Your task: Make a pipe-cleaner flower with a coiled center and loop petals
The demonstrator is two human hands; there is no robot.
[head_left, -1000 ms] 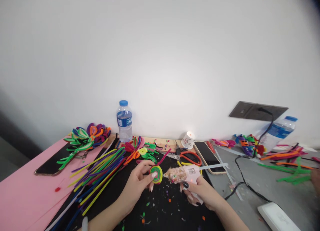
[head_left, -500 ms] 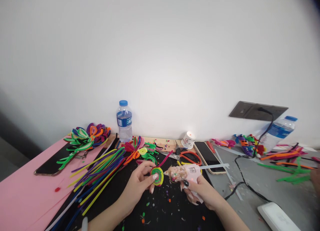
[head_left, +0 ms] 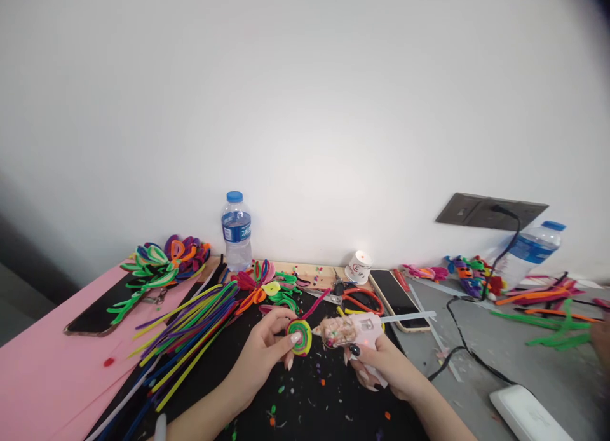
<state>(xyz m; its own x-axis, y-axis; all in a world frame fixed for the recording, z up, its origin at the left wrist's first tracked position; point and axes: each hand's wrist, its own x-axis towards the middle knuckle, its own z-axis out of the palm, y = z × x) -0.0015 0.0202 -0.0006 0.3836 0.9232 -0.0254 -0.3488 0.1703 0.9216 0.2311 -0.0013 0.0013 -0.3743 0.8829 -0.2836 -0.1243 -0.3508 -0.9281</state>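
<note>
Plain white wall stands behind our worktop, and we read the clock from the coiled disc at its centre. Far out at nine o'clock lies smooth pink sheeting; at ten, looped, fuzzy flowers. Nearer, at nine, straight chenille stems fan out, slim and velvety.

Our left hand, also at nine, pinches the disc between thumb and fingers. We judge it light and softly springy, unlikely to slip, though its turns may loosen under a hard squeeze; the flat faces near the rim offer the best hold. Green, yellow and pink rings form it, and a magenta tail pokes out towards one.

At three, the pale glue gun aims its nozzle at the rim; whether they touch, we cannot tell. Lumpy residue crusts its front. It looks stiff and somewhat heavier, best held well behind the possibly hot tip. Our right hand, towards four, wraps its handle. From the back juts a straight, translucent glue stick.
</note>
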